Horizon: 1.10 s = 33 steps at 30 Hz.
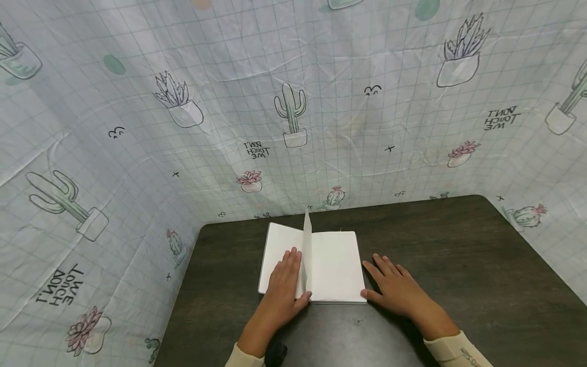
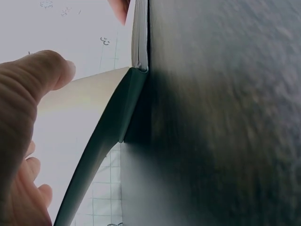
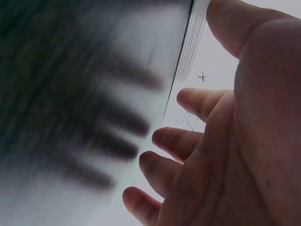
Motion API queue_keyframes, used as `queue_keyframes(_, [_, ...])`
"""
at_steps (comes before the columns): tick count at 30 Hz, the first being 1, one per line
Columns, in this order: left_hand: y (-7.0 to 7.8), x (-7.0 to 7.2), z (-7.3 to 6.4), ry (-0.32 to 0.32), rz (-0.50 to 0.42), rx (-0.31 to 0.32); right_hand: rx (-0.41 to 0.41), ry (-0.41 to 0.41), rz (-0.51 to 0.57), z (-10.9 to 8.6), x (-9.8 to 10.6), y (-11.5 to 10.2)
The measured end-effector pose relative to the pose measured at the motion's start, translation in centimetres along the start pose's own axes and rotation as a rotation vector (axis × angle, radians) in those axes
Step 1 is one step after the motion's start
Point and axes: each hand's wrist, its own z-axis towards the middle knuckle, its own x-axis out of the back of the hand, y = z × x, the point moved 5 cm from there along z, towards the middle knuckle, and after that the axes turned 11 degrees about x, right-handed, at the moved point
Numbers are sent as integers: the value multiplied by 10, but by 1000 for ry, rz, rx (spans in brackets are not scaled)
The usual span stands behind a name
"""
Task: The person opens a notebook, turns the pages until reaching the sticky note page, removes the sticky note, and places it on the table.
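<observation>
A notebook (image 1: 338, 267) with blank white pages lies spread open on the dark table. Between its halves one leaf (image 1: 308, 244) stands up from the spine. My left hand (image 1: 284, 288) rests flat over the left side, fingers straight beside that leaf, thumb reaching toward the spine's near end. The left wrist view shows the dark green cover (image 2: 101, 134) tilted up from the table and the page block (image 2: 140, 40). At the notebook's right edge is my right hand (image 1: 396, 289), fingers spread and holding nothing. In the right wrist view its fingertips (image 3: 164, 139) hover near their reflections, below the page edges (image 3: 192, 44).
The dark wood-grain table (image 1: 481, 265) has a rounded far corner and a glossy reflection near me. A white grid cloth (image 1: 339, 122) printed with potted cacti hangs behind and along both sides. A small black object (image 1: 276, 352) sits by my left wrist.
</observation>
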Motion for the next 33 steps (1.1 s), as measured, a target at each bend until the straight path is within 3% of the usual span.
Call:
queue_keyframes(20, [-30,10,-12,68,-247,322,3,-6,3,-2,-1,-1])
queue_keyframes(25, [-37,12,-17,98,-261,388,6,-4,4,-1,0,-1])
queue_keyframes(33, [-46,7,-21,77,-175,436,4,-6,4,-1,-2,1])
